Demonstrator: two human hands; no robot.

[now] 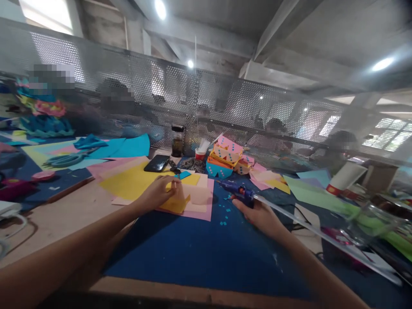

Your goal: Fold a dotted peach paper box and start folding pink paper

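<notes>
My right hand (260,214) is closed around a blue hot glue gun (238,189), its nozzle pointing left. A long clear glue stick (299,221) runs out of its back end toward the lower right. To the left, my left hand (159,191) is in a pinch above the coloured paper, with a small piece of blue paper (183,175) at its fingertips. Beneath it lie sheets of yellow paper (125,182) and pink paper (207,201). Tiny blue paper bits (223,223) are scattered on the dark blue board (193,253) between the hands.
Behind stand folded paper pieces with dots (222,161), a red and white cup (201,153), a lidded jar (177,141) and a phone (156,163). Scissors (69,159) lie left; a clear container (373,221) stands right. A perforated metal screen (225,94) closes off the back.
</notes>
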